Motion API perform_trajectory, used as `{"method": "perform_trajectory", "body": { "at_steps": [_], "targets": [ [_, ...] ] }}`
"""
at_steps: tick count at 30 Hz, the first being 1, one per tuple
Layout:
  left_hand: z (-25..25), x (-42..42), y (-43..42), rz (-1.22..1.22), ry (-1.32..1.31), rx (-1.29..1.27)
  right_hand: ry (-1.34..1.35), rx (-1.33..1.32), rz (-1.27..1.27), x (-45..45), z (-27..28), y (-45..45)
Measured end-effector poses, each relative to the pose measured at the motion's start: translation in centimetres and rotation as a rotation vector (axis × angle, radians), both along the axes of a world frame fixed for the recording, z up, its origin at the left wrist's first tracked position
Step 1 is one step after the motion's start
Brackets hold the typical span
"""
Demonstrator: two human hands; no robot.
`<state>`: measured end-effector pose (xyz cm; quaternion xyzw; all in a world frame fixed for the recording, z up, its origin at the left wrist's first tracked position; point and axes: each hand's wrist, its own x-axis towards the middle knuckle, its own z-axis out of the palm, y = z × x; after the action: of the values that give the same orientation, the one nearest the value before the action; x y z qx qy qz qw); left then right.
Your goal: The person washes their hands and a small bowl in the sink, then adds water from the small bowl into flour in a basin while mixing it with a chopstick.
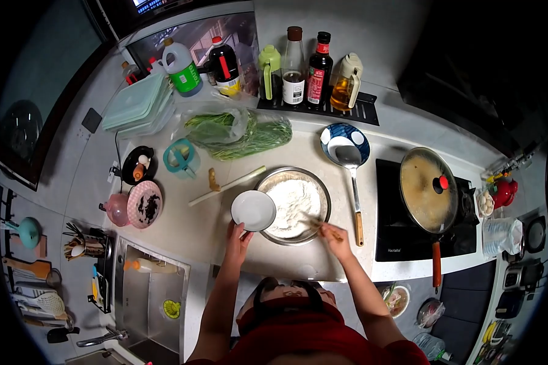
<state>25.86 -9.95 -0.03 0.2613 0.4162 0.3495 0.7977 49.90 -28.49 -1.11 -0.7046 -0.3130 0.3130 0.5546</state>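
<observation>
Head view: from here, the left hand (237, 236) grips a white bowl (253, 210) by a steel basin (326, 204)'s left rim; the right hand (335, 237) pinches chopsticks (315, 223) in the basin's flour (292, 204); mixing seems the step, next likely calling for even stirring

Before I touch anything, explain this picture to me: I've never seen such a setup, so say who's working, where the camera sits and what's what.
There is no machine here, just a person's two bare hands. The only picture comes from a camera worn on their head, looking forward and down. The left hand holds a white bowl over the edge of a metal bowl containing white powder. The right hand holds what look like chopsticks, reaching into the powder. Beyond, on the counter, lies a bag of greens; a lidded pan sits on the stove.
</observation>
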Motion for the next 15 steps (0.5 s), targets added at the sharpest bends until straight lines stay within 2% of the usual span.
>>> {"method": "perform_trajectory", "body": {
  "at_steps": [1,4,5,6,11,14,15],
  "targets": [
    [0.3,0.1,0.0,-0.001,0.000,0.001,0.072,0.053,-0.086,0.3,0.3,0.5],
    [0.3,0.2,-0.1,-0.013,-0.013,0.010,-0.089,0.002,-0.165,0.0,-0.3,2.8],
    [0.1,0.1,-0.1,-0.020,-0.018,0.014,-0.039,0.090,-0.149,-0.8,-1.9,3.7],
    [0.1,0.2,-0.1,-0.024,-0.015,0.012,-0.077,0.042,-0.107,-1.7,-2.1,4.3],
    [-0.4,0.6,-0.1,-0.033,0.005,0.004,-0.128,0.038,0.157,-2.9,-0.4,2.4],
    [-0.4,0.8,-0.2,-0.041,0.006,0.005,-0.026,-0.086,-0.020,-0.3,1.0,0.7],
    [-0.4,0.8,-0.3,-0.041,0.008,0.000,-0.059,-0.027,-0.085,0.8,0.4,0.6]
  ]
}}
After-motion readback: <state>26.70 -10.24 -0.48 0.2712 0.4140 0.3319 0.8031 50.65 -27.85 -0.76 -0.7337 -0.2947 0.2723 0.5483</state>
